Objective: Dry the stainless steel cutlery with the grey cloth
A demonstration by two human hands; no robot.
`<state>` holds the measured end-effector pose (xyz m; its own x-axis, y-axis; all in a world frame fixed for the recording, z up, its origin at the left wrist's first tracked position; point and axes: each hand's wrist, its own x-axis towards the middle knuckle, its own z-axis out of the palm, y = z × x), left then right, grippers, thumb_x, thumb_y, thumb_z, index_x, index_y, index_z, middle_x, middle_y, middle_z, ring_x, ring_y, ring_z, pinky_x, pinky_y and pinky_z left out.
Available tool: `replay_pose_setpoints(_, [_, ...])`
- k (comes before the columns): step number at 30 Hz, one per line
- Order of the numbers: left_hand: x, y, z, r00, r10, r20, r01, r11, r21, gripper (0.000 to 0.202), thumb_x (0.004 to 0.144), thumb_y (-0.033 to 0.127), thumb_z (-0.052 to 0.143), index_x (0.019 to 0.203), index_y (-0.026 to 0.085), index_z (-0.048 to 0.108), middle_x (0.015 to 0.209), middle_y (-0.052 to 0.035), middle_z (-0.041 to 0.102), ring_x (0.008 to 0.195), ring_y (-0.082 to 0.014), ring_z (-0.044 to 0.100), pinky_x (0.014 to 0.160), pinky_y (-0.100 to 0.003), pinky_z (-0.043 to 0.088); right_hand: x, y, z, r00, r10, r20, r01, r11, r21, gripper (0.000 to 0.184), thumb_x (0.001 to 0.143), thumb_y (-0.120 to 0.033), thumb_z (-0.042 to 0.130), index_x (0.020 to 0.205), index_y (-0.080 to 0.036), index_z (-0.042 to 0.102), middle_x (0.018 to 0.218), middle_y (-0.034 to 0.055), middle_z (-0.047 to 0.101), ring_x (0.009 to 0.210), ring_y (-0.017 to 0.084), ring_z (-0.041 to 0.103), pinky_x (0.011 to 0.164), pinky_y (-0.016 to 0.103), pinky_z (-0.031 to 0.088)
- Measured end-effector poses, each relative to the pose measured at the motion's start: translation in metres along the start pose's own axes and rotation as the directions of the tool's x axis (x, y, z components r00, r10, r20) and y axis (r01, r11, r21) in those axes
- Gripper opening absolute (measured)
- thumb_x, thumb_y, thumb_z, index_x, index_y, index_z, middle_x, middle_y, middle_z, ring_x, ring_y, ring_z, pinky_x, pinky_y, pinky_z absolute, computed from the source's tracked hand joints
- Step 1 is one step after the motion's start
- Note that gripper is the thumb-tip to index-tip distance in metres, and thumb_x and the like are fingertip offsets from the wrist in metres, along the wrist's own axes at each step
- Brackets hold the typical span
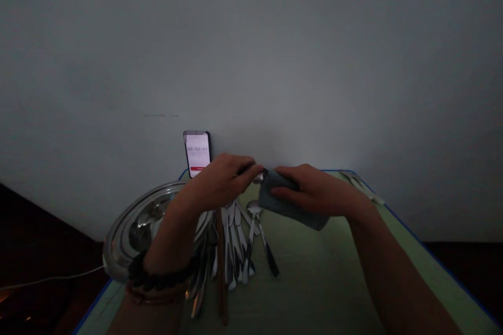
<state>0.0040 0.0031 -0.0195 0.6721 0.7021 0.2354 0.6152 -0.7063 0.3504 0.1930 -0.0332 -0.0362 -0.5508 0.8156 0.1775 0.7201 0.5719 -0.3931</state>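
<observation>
Over the middle of the table, my left hand (226,180) is closed, pinching a shiny metal spoon (258,178); the fingers and the cloth hide most of it. A folded grey-blue cloth (291,204) is gripped in my right hand (310,188), its edge pressed against the spoon. Below the hands lies a row of metal cutlery (236,241), with several knives and spoons side by side. One loose spoon (251,235) rests at the right of that row, crossing another dark-shining utensil (269,254). A pair of brown chopsticks (221,272) lies among them.
A round steel tray (113,241) holding shiny metalware stands at the left, partly behind my left arm. A phone (197,154) showing a timer leans on the wall (275,63). More cutlery (359,186) lies at the far right corner of the green, blue-edged table (314,282).
</observation>
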Motion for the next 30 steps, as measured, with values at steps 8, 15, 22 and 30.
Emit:
replay_pose_setpoints(8, [-0.003, -0.011, 0.009, 0.983, -0.018, 0.184, 0.023, 0.999, -0.026, 0.043, 0.088, 0.04, 0.031, 0.067, 0.014, 0.058, 0.057, -0.0001, 0.057, 0.051, -0.0098, 0.05, 0.05, -0.021, 0.031, 0.004, 0.001, 0.006, 0.998, 0.063, -0.028, -0.067, 0.981, -0.183, 0.029, 0.086, -0.038, 0.041, 0.09, -0.016, 0.061, 0.074, 0.0052, 0.064, 0.061, 0.012, 0.052, 0.056, 0.023, 0.032])
replay_pose_setpoints(15, [-0.002, -0.012, 0.008, 0.989, 0.057, 0.138, -0.057, 0.998, -0.006, 0.042, 0.09, 0.035, 0.03, 0.068, 0.014, 0.058, 0.058, 0.0001, 0.056, 0.054, -0.0099, 0.051, 0.053, -0.021, 0.033, 0.006, 0.001, 0.008, 0.997, 0.026, -0.068, -0.037, 0.986, -0.165, 0.027, 0.088, -0.035, 0.039, 0.091, -0.016, 0.058, 0.083, 0.0058, 0.064, 0.071, 0.014, 0.054, 0.064, 0.025, 0.034])
replay_pose_setpoints(22, [0.004, -0.009, 0.009, 0.992, 0.063, 0.111, -0.055, 0.996, -0.075, 0.042, 0.089, 0.034, 0.029, 0.065, 0.014, 0.057, 0.053, 0.0021, 0.051, 0.05, -0.0084, 0.046, 0.05, -0.02, 0.031, 0.01, -0.002, 0.009, 0.994, 0.052, -0.099, -0.072, 0.975, -0.212, 0.037, 0.093, -0.037, 0.025, 0.088, -0.015, 0.054, 0.079, 0.0072, 0.063, 0.07, 0.015, 0.054, 0.064, 0.026, 0.034])
replay_pose_setpoints(30, [0.004, -0.007, 0.011, 0.988, 0.062, 0.144, -0.042, 0.99, -0.137, 0.04, 0.089, 0.035, 0.031, 0.061, 0.014, 0.051, 0.049, 0.0047, 0.043, 0.045, -0.0067, 0.042, 0.047, -0.019, 0.029, 0.007, 0.004, 0.006, 0.996, 0.037, -0.079, -0.051, 0.981, -0.188, 0.03, 0.089, -0.037, 0.036, 0.088, -0.015, 0.056, 0.077, 0.0063, 0.062, 0.069, 0.015, 0.054, 0.061, 0.025, 0.033])
